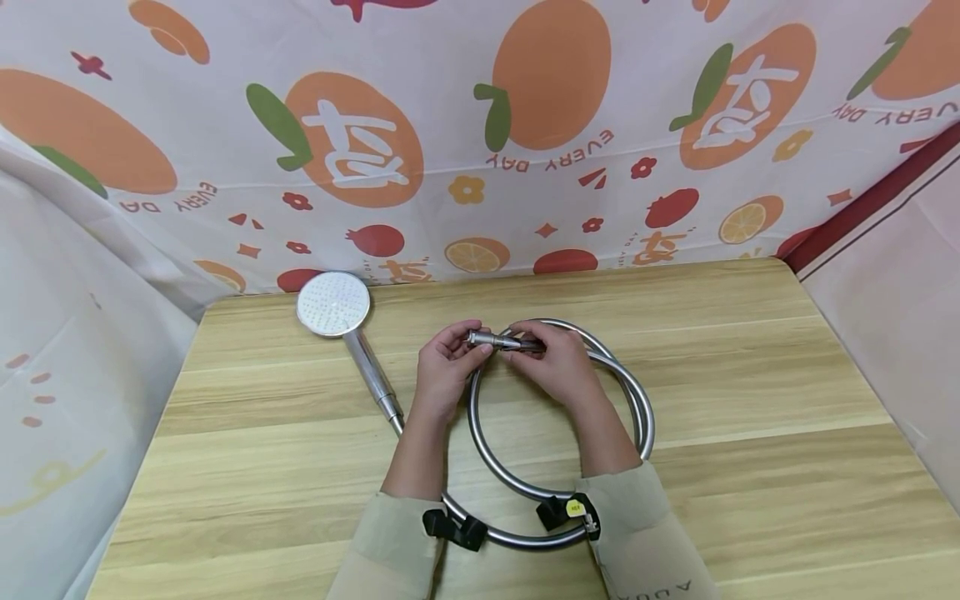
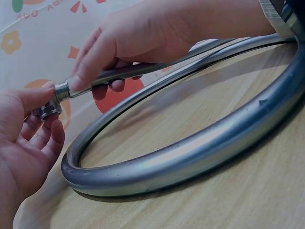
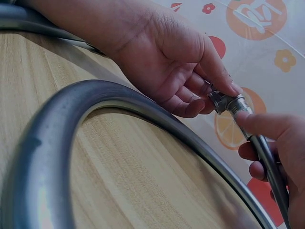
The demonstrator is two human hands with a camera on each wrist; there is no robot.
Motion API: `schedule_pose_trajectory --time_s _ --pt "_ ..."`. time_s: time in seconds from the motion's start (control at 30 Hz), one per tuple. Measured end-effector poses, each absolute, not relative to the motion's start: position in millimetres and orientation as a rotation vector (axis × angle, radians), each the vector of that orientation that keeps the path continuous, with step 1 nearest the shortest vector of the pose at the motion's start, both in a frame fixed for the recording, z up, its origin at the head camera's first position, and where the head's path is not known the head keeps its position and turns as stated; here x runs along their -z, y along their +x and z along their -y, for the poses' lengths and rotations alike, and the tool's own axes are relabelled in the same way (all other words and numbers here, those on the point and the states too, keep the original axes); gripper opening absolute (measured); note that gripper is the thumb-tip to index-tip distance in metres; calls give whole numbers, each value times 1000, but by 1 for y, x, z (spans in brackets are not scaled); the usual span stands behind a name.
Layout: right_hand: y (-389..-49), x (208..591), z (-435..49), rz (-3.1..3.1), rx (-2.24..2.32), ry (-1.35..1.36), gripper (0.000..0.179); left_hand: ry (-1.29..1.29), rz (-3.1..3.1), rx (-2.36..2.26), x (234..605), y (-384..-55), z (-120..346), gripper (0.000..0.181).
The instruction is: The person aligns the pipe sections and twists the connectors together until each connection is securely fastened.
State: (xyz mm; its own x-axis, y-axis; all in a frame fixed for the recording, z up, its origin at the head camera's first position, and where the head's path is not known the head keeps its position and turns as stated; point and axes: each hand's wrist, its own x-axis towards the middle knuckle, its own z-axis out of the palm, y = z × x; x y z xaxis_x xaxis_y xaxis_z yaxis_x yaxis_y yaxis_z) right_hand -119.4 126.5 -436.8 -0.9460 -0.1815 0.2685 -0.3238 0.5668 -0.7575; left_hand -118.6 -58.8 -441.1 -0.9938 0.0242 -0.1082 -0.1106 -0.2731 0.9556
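Head view: metal fitting (image 1: pixel 482 338) at far side of hose coil (image 1: pixel 646 410), pinched by left hand (image 1: pixel 444 367); right hand (image 1: pixel 561 360) pinches hose end (image 1: pixel 512 342). Step, likely: threading joint, direction unclear; next turn needs aligned grip. Shower head (image 1: pixel 333 304) left of hose coil.

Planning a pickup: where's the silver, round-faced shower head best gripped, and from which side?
Probably mid-handle, from the person's left: the slim, straight silver handle lies open on that side, while the left hand and forearm occupy its right.

Hose (image 1: pixel 536 542) partly hidden by left forearm (image 1: pixel 417 458), sleeves (image 1: pixel 390 542) cut off below
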Motion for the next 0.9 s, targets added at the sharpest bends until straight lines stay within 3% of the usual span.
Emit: schedule_pose_trajectory --time_s 0.2,0.47,0.9 --pt "-119 436 -126 2642 -1332 438 22 -120 -1846 -2435 442 -118 59 39" --pt "-119 435 -126 2657 -1287 406 29 -113 -1840 -2435 442 -118 59 39" --pt "-118 434 -127 2658 -1294 394 22 -110 -1841 -2444 443 -119 59 38"
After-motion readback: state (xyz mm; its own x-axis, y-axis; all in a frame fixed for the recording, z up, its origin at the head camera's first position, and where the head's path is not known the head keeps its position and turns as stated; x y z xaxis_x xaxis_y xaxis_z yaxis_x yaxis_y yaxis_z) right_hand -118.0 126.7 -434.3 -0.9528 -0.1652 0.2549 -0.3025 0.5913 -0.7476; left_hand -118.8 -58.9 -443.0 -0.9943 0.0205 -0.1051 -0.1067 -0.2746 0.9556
